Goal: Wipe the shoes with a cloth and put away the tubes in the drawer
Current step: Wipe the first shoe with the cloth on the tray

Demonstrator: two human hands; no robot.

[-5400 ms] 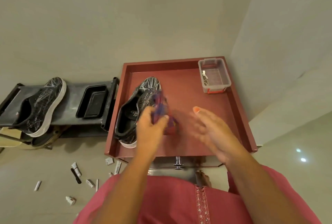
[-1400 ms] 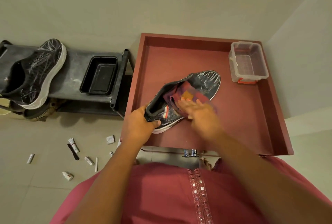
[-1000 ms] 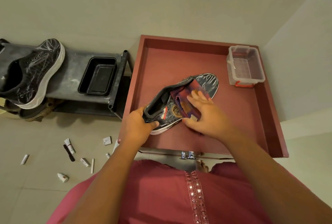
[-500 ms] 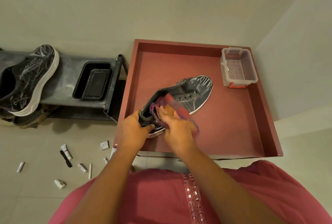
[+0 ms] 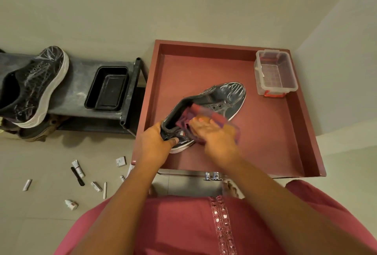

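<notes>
Shoe [image 5: 222, 99] with a dark upper and white sole is lying on its side on the red table [image 5: 265, 142], toe pointing toward the far right corner, heel toward the person. The left hand [image 5: 156, 146] is gripping the heel, thumb hooked under the sole edge and fingers curled round the collar. The right hand [image 5: 216, 134] is pressing a purple and orange cloth [image 5: 195, 115] against the shoe's side near the opening; its fingers are lying fairly straight over the fabric, though blur is making the exact hold hard to read. A clear plastic box [image 5: 275, 75] with a red latch is sitting in the table's far right corner, well apart from the shoe.

To the left, a dark rack [image 5: 77, 83] is carrying a second shoe [image 5: 34, 87], tilted on its side, and a black tray [image 5: 107, 88] near the rack's right end. Several small tubes [image 5: 77, 170] are lying scattered on the tiled floor [image 5: 40, 214] below the rack, beside the person's left arm, none of them touching the table. A chrome handle [image 5: 212, 176] is showing just under the table's near edge. A pink garment [image 5: 183, 224] is filling the bottom of the view.
</notes>
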